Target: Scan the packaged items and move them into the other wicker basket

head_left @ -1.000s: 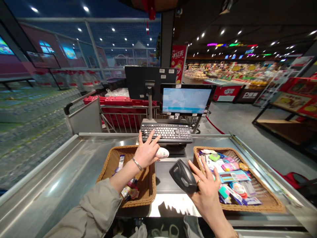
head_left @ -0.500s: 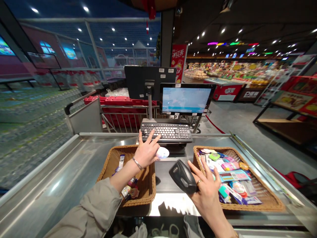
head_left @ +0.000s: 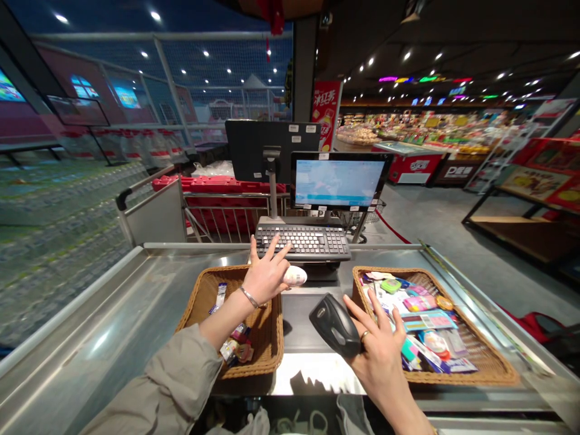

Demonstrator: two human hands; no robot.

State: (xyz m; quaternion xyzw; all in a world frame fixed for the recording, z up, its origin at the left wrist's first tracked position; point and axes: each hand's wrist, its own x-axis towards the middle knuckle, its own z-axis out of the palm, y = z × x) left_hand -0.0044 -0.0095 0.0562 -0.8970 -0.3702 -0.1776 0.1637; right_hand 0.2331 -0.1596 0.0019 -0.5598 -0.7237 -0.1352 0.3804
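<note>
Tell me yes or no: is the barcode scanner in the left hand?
No, the handheld barcode scanner is in the right hand, while the left hand is at a small white oval item.

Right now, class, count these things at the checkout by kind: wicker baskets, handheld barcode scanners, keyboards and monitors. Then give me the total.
Wicker baskets: 2
Handheld barcode scanners: 1
Keyboards: 1
Monitors: 2
Total: 6

Supermarket checkout: steel counter (head_left: 104,290), barcode scanner (head_left: 328,325), till keyboard (head_left: 302,241), shopping cart (head_left: 231,208), grocery displays (head_left: 421,133).
</note>
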